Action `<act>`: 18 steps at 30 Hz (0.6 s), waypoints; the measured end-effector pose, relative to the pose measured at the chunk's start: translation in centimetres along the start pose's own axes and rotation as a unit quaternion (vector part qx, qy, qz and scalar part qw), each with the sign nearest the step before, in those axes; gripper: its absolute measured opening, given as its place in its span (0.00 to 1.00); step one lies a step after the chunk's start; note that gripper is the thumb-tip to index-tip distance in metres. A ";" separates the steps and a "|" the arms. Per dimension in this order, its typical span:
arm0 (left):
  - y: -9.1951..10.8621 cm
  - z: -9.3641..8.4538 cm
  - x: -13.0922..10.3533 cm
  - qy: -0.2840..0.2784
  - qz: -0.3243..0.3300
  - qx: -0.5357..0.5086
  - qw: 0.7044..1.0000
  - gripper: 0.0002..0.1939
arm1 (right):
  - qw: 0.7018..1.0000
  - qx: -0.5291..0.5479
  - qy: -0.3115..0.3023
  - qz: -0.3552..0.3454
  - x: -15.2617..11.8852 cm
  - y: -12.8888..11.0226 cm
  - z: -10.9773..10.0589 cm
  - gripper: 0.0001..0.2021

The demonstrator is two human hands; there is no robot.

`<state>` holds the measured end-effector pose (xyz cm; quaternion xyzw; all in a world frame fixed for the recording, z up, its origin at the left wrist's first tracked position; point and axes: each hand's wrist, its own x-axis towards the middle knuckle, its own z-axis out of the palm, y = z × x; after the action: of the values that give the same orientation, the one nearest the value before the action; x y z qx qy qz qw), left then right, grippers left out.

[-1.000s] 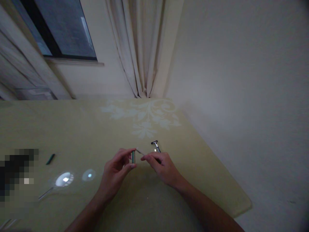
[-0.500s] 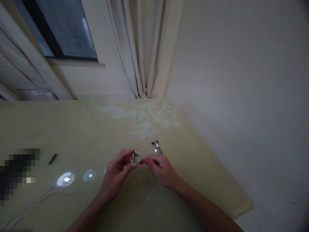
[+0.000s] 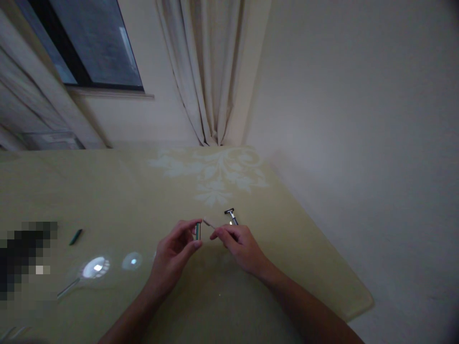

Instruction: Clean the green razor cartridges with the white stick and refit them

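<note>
Between the thumb and fingertips of my left hand (image 3: 177, 243) is a razor cartridge (image 3: 198, 231), small and narrow with a green strip, held upright on its end. My right hand (image 3: 238, 243) pinches a thin stick with a pale, wider tip (image 3: 206, 221); whether it is a brush cannot be made out. That tip is close to the cartridge's upper end, with a slight gap visible. Just beyond my right hand lies a razor (image 3: 231, 216) with a dark head and metallic neck, its lower handle hidden by the hand.
A dark green piece (image 3: 76, 237) like a cartridge lies on the glossy table (image 3: 118, 191) at the left. Light reflections and a blurred-out dark patch (image 3: 21, 258) are further left. The wall (image 3: 340, 167) borders the table's right edge; a curtain (image 3: 211, 71) hangs behind.
The stick's tip has come away from the cartridge's upper end, opening a small gap. Both hands keep their grips, and the view has shifted slightly.
</note>
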<state>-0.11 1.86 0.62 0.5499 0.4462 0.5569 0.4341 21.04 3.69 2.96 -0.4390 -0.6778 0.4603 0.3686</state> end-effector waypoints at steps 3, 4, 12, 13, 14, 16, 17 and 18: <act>0.0 0.1 0.0 -0.005 -0.004 0.000 1.000 0.18 | 1.000 0.012 -0.017 -0.004 -0.1 -0.1 0.2 0.27; 0.0 0.2 0.0 -0.003 -0.004 -0.002 1.000 0.18 | 1.000 0.011 -0.018 -0.002 -0.1 -0.1 0.2 0.26; -0.3 0.1 -0.2 0.000 -0.009 -0.004 1.000 0.19 | 1.000 0.011 -0.007 0.001 -0.1 0.1 0.1 0.26; -0.3 0.1 -0.2 0.001 -0.009 -0.006 1.000 0.20 | 1.000 0.010 -0.013 0.000 -0.1 0.1 0.1 0.26; -0.3 0.1 -0.2 0.004 -0.008 -0.008 1.000 0.19 | 1.000 0.007 -0.016 0.000 -0.1 0.2 0.2 0.27; -0.2 0.1 -0.2 0.009 -0.003 -0.012 1.000 0.19 | 1.000 -0.002 -0.010 0.005 -0.1 0.2 0.2 0.28; -0.1 0.1 -0.1 0.012 0.000 -0.013 1.000 0.19 | 1.000 -0.001 -0.004 0.009 -0.1 0.2 0.2 0.28; 0.0 0.2 -0.1 0.013 0.003 -0.013 1.000 0.18 | 1.000 0.005 0.001 0.011 -0.1 0.2 0.2 0.29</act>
<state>0.05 1.77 0.63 0.5383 0.4431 0.5711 0.4334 20.92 3.59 2.68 -0.4451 -0.6702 0.4675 0.3662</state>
